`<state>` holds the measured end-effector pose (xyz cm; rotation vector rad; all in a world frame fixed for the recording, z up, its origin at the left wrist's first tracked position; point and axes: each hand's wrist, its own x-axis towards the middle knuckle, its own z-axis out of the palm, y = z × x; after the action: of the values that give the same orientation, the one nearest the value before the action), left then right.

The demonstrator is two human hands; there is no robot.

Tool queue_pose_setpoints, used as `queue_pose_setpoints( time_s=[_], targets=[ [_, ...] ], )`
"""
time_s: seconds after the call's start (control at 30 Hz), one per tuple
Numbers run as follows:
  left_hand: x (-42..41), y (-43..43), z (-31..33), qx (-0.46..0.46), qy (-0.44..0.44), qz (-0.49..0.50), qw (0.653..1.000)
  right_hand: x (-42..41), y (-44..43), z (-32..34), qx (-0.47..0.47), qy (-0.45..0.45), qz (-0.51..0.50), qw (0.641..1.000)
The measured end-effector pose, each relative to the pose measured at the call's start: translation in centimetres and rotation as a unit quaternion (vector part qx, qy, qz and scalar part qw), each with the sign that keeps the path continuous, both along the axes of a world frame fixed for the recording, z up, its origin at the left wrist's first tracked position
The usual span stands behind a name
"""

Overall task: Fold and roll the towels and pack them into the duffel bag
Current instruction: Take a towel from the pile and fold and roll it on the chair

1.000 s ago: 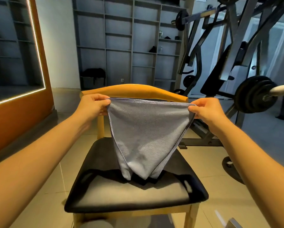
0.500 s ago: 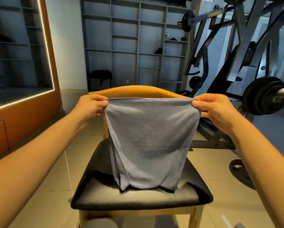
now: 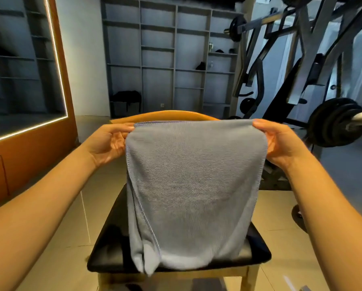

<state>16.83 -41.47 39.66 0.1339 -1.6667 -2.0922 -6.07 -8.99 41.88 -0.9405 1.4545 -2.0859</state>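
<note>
Observed from the head view: a grey-blue towel (image 3: 192, 185) is held up in the air in front of the person, stretched between both hands along its top edge. The left hand (image 3: 110, 143) pinches the upper left corner between thumb and fingers, and the right hand (image 3: 280, 143) pinches the upper right corner the same way. The hands are well apart and the top edge runs taut and roughly level.

The towel hangs doubled – a second stitched hem shows down its left side, slanting inward towards the bottom. Its lower end hangs over the black padded seat of a wooden chair (image 3: 110, 248); whether it touches the seat cannot be told. The chair's curved backrest (image 3: 169, 114) shows just above the towel's top edge.

Surroundings: tiled floor (image 3: 60, 238), a grey shelving unit (image 3: 159, 59) on the far wall with a dark bag-like item (image 3: 125, 97) on a low shelf – type not determinable – and weight plates (image 3: 331, 122) on a barbell to the right
</note>
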Motion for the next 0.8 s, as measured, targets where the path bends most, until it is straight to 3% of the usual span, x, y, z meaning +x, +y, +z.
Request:
queue_pose_setpoints(
  time_s=[0.07,0.17,0.37,0.53,0.8],
  targets=[
    [-1.7,-1.4,-2.3,-0.063,-0.111,0.087,0.988,-1.6,-1.6,-2.1,0.107,0.021,-0.103,0.989],
    [-4.8,-2.5,-6.7,-0.145,-0.242,0.214,0.935,-4.2,-4.2,-6.4,0.216,0.036,-0.205,0.954],
    [-9.9,-5.5,-14.3,-0.175,-0.312,0.291,0.887,-7.9,-9.4,-13.4,0.298,0.03,-0.297,0.907],
    [-13.4,-7.4,-16.8,-0.153,-0.338,0.336,0.866,-11.0,-13.3,-16.8,0.332,0.018,-0.302,0.893],
    [-15.4,-10.6,-20.8,-0.241,-0.415,0.367,0.797,-12.9,-16.8,-20.8,0.39,0.039,-0.221,0.893]
  ],
)
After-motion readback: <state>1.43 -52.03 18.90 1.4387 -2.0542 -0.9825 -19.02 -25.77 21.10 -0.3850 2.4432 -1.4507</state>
